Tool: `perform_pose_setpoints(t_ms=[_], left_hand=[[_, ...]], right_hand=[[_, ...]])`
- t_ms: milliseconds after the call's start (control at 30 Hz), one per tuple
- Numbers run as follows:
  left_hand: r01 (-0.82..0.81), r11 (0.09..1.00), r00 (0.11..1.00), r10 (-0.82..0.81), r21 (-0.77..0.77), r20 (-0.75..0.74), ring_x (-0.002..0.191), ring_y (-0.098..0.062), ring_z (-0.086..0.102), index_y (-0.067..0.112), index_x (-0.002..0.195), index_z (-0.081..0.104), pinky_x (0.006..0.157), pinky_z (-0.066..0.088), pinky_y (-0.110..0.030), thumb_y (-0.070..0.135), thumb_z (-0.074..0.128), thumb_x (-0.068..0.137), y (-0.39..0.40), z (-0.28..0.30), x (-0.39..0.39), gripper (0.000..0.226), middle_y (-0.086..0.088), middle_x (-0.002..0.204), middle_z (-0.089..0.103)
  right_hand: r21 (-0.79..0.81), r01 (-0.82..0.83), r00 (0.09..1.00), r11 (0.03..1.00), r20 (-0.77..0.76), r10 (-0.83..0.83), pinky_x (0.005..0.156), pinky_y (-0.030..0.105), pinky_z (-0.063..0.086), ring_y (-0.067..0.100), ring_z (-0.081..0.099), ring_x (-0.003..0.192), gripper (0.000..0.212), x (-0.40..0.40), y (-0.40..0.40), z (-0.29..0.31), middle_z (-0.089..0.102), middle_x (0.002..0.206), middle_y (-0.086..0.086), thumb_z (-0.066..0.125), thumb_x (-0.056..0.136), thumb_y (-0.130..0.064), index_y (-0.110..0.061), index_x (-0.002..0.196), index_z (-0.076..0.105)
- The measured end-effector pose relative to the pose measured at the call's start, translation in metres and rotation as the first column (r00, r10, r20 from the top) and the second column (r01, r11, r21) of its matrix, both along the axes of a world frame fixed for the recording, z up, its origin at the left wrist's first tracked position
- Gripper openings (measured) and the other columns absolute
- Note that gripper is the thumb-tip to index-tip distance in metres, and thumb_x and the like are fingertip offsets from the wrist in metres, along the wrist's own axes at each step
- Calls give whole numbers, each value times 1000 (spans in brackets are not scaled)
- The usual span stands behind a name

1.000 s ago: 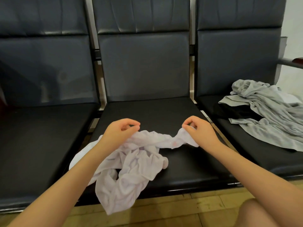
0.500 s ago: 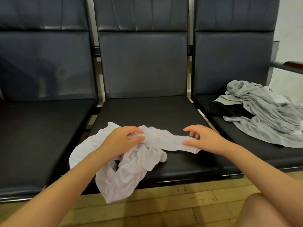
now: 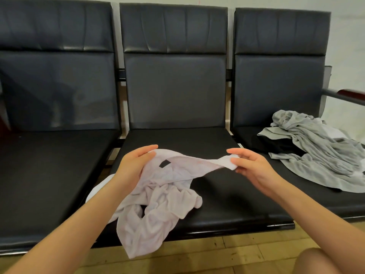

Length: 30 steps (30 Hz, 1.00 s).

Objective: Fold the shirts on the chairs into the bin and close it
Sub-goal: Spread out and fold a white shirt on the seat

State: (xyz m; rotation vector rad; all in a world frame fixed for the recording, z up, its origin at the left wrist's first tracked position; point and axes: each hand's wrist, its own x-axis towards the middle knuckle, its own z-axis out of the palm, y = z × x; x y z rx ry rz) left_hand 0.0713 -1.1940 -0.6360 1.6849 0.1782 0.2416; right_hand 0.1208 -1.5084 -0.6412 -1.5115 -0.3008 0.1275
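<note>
Left hand [image 3: 136, 167] pinching one end of white shirt [image 3: 158, 196], right hand [image 3: 250, 167] pinching the other end, a twisted band of cloth stretched between them above the middle seat [image 3: 227, 194]. Rest of shirt bunched below, partly draped over the front edge toward the floor [image 3: 237, 248]. Grey shirts [image 3: 320, 147] heaped on the right seat, well apart. Bin not in view.

Likely step: finding edges to spread the shirt flat.

Risks:
- Twisted band probably not a true hem or shoulder line; folding from it likely to give a skewed fold
- Light fingertip pinch; slip possible under pull
- Hanging part likely to drag the floor if lowered
</note>
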Motion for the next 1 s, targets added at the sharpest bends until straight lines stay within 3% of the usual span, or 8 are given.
perform_pose_setpoints(t_ms=[200, 400, 500, 600, 667, 767, 867, 1000], left_hand=[[-71, 967, 995, 85, 244, -47, 107, -14, 57, 31, 106, 66, 92, 49, -32, 19, 57, 95, -2, -12, 4, 19, 7, 112, 64], [-61, 961, 993, 87, 270, -84, 99, -17, 60, 25, 105, 69, 83, 51, -42, 21, 57, 95, 2, -22, 4, 17, 3, 106, 66], [-56, 964, 993, 81, 259, -86, 104, -16, 59, 25, 106, 69, 69, 47, -26, 20, 57, 95, 3, -24, 5, 17, 5, 107, 64], [-43, 963, 992, 73, 265, -105, 98, -13, 59, 25, 106, 68, 63, 43, -21, 20, 57, 95, 4, -24, 6, 17, 7, 105, 63], [-36, 961, 992, 67, 275, -104, 96, -12, 60, 26, 105, 68, 65, 44, -22, 20, 58, 94, 4, -24, 7, 16, 6, 103, 64], [-26, 951, 993, 59, 308, -100, 95, -14, 61, 30, 99, 68, 70, 47, -24, 22, 59, 93, 4, -25, 9, 13, 4, 96, 65], [-10, 921, 993, 57, 390, -107, 92, -14, 62, 35, 92, 67, 74, 51, -28, 26, 59, 93, 6, -24, 12, 12, 2, 95, 66], [50, 918, 989, 9, 394, -146, 95, -15, 63, 36, 92, 70, 80, 51, -31, 28, 58, 93, 10, -22, 13, 14, 3, 100, 68]], right_hand=[[35, 40, 997, 999, -68, -37, 50, 18, 37, 8, 49, 64, 25, 6, 11, -5, 63, 70, -5, 58, 91, -3, -14, 111, 68], [18, -24, 992, 1000, -120, 26, 71, 24, 44, 14, 59, 93, 34, 13, 13, -20, 66, 107, 5, 64, 86, -1, -21, 113, 70], [-226, -110, 990, 968, -109, 87, 70, 21, 44, 14, 60, 89, 33, 12, 15, -29, 67, 101, 5, 66, 84, 0, -23, 107, 70], [-604, -25, 994, 797, 73, 87, 65, 12, 45, 6, 57, 74, 32, 11, 22, -35, 63, 95, -2, 69, 84, -5, -29, 105, 66], [-656, 88, 973, 750, 219, 78, 66, 12, 45, 5, 53, 68, 33, 12, 27, -38, 56, 93, -7, 72, 83, -10, -33, 104, 63], [-667, 190, 931, 720, 356, 84, 76, 13, 42, 4, 53, 82, 31, 16, 32, -42, 55, 97, -12, 72, 84, -17, -33, 110, 63], [-695, 179, 928, 697, 354, 114, 87, 18, 42, 3, 51, 97, 32, 23, 38, -43, 58, 106, -13, 68, 88, -22, -32, 118, 62], [-723, 111, 952, 682, 274, 135, 73, 16, 44, 5, 54, 80, 22, 31, 46, -42, 62, 99, -8, 65, 90, -21, -31, 110, 66]])
